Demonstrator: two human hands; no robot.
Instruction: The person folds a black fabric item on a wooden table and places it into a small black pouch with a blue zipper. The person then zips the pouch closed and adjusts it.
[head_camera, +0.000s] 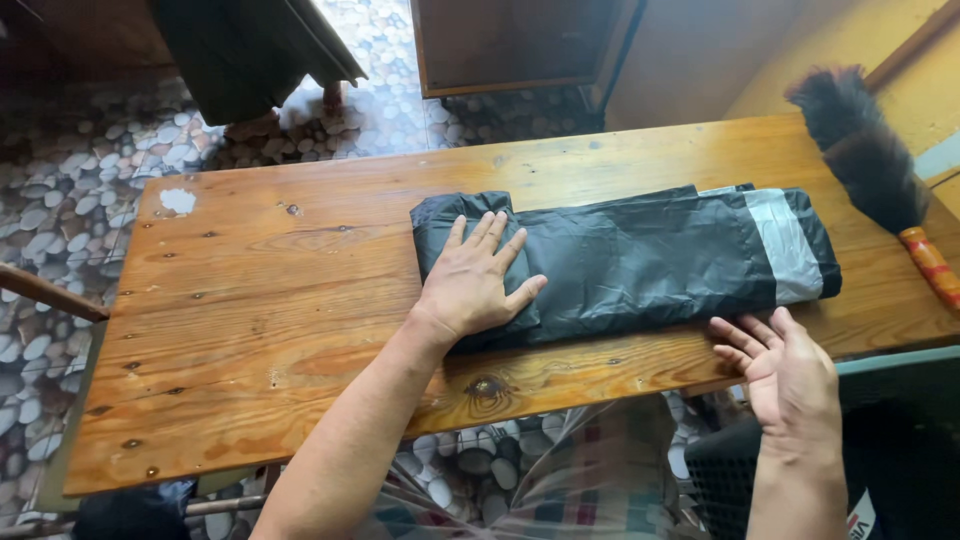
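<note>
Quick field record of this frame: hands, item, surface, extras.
left hand: flat, palm down on the folded dark garment
right hand: open, palm up, at the table's near edge, holding nothing
garment: folded long, grey band near its right end
surface: wooden table
extras: feather duster at the right; pebble-pattern floor

I count two hands of mine: my left hand (478, 283) flat on the cloth, my right hand (786, 372) open at the table's edge. There is one table (250, 330), made of wooden planks. On it lies one folded dark cloth (640, 262) with one grey stripe (784, 243) near its far end. One feather duster (872, 150) rests at the right. Beyond the table I make out one bare foot (332, 97), maybe a second beside it.
</note>
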